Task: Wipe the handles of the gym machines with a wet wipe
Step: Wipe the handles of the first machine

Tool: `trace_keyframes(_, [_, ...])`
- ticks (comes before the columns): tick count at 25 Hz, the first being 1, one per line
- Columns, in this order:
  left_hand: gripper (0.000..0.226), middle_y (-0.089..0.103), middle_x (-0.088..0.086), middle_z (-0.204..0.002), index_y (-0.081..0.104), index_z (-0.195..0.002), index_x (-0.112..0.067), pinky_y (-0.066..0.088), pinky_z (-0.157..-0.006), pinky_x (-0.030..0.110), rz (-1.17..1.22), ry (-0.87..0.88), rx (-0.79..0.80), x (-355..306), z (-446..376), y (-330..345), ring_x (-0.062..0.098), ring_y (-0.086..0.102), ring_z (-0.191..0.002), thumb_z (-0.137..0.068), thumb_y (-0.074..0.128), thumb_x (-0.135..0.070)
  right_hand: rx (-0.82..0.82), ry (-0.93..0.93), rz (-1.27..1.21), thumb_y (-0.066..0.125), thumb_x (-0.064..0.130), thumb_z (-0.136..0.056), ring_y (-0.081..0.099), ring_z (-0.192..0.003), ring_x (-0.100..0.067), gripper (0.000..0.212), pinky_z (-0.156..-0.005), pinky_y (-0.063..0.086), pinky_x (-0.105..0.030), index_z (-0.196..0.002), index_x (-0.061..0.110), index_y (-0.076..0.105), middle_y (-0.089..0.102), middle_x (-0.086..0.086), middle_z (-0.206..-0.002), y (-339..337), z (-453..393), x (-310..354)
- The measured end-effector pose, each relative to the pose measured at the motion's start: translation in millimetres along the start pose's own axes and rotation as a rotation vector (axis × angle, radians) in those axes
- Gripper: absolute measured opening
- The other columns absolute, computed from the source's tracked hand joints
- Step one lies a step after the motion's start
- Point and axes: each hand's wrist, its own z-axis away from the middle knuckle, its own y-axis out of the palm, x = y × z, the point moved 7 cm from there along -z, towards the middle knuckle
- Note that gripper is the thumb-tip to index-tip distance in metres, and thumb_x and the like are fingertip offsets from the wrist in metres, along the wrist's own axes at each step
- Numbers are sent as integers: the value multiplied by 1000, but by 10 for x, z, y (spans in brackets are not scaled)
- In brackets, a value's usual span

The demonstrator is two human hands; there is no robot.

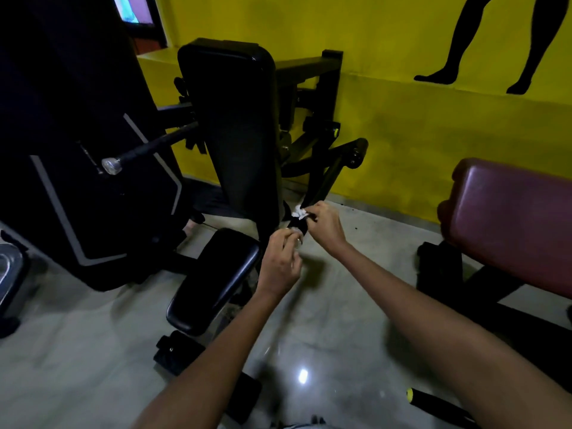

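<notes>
White wipe pinched in R hand on black handle; L hand grips handle end.

Shiny grey floor with a light glare spot on it. A black gym machine stands on it against the yellow wall, a maroon padded bench stands off to the right, and a black bar with a yellow end cap lies near the bottom edge.

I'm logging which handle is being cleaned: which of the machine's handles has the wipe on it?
The right-side handle, between both hands, bears the white wipe; the chrome-capped handle on the left is bare.
</notes>
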Motion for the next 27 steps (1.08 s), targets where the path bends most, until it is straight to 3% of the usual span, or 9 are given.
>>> trace_keyframes(6, [32,57,19,-101,57,-105,4,31,-97,15,50,-95,-115,42,16,39,20,47,-100,-75,49,-4,144,-143,-137,59,-8,-79,56,-80,-19,24,-67,35,-10,-99,-3,71,64,-17,-93,-35,139,-17])
trace_keyframes(8, [30,57,18,-94,51,-104,-4,35,-90,16,69,-80,-154,26,-29,-4,20,47,-93,-74,50,-3,81,-98,-117,58,-7,-79,56,-79,-20,23,-60,31,-10,-98,-2,71,63,-17,-92,-136,-26,-98])
trace_keyframes(11, [27,56,16,-88,48,-100,-7,38,-79,21,48,-85,-171,17,-82,-18,18,46,-85,-74,50,-3,66,-21,-73,55,-1,-86,57,-90,-25,26,-67,28,-10,-109,0,67,59,-16,-101,-20,-160,-115])
trace_keyframes(15, [34,54,6,-91,48,-106,-4,38,-77,9,299,-364,-191,145,-106,-13,9,48,-81,-74,45,9,142,-104,-115,53,-7,-84,57,-93,-27,29,-72,31,-10,-109,-2,66,58,-18,-102,134,44,-34])
trace_keyframes(17, [43,52,1,-90,42,-107,-10,42,-75,11,455,-487,-230,192,-107,-28,5,51,-80,-75,42,18,172,-192,-190,54,-11,-81,58,-89,-24,31,-74,35,-12,-107,-2,68,60,-17,-99,72,196,61])
trace_keyframes(20, [44,52,10,-96,44,-104,-13,45,-79,18,536,-592,-254,257,-91,-12,13,54,-87,-72,47,19,310,-428,-127,55,-11,-77,54,-84,-15,31,-72,37,-14,-100,2,72,61,-13,-95,107,439,183])
trace_keyframes(22, [46,52,10,-103,47,-104,-14,46,-86,27,511,-619,-205,288,-59,28,18,53,-95,-72,46,20,219,-383,-209,57,-7,-74,52,-74,-10,26,-65,35,-10,-93,1,73,62,-14,-87,-24,416,60])
trace_keyframes(25, [44,50,11,-118,48,-119,-7,41,-97,28,348,-607,-68,211,-106,51,21,50,-110,-79,53,10,-207,-4,-400,57,-6,-77,46,-63,-2,23,-56,33,-6,-94,-2,72,61,-16,-81,-415,135,-343])
trace_keyframes(27, [54,47,14,-128,41,-130,-1,38,-101,32,169,-576,85,145,-247,126,25,46,-118,-80,60,-3,-222,76,-398,57,-4,-81,50,-69,-9,23,-59,34,-3,-99,-1,71,61,-18,-90,-387,10,-341])
